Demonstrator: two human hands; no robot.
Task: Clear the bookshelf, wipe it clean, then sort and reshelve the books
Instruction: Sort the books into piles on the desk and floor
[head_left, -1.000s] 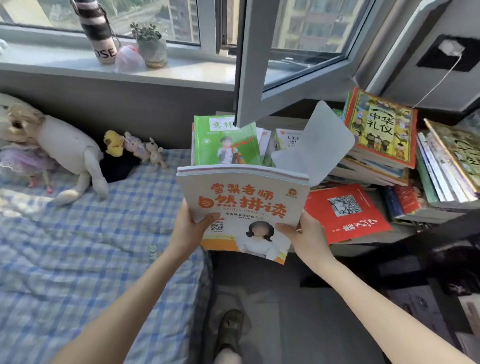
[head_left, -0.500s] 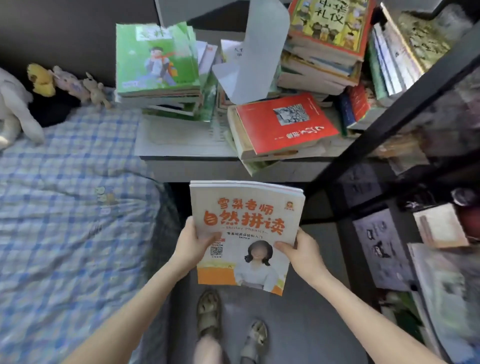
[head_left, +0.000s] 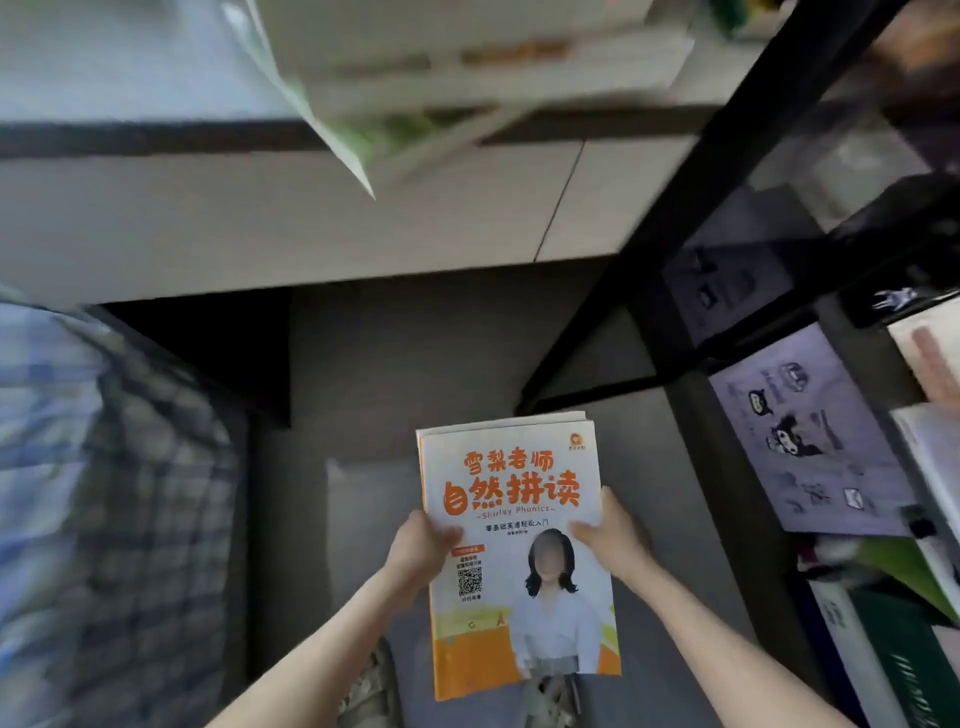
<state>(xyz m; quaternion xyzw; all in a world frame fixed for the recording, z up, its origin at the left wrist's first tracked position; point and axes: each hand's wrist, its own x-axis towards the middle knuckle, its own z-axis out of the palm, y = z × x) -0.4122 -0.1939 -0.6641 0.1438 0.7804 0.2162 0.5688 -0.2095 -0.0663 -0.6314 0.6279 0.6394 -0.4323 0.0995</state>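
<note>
The left grip (head_left: 422, 544), a bare hand, is clamped on the left edge of a white-and-orange book (head_left: 511, 488). Its thumb lies across the front cover and its fingers are hidden behind. The right grip (head_left: 613, 535) is clamped on the right edge in the same way, thumb on the cover. Both hold the book at about mid-height. The cover faces up at the camera, with large orange characters above a QR code and a picture of a person in white.

The book is in the air over the grey floor (head_left: 457, 358), above a sandalled foot (head_left: 370, 688). It sits between a bed (head_left: 104, 493) with a blue checked sheet on the left and a black shelf frame (head_left: 727, 171) on the right. It is lower in view than the front edge of the pale counter (head_left: 260, 218).

A blurred stack of books (head_left: 467, 57) sits on the counter, with a green-edged one jutting over its front edge. Inside the frame lies a lavender sheet (head_left: 815, 441) with dark cartoon figures, and a green book (head_left: 893, 665) lies nearer the lower right corner.
</note>
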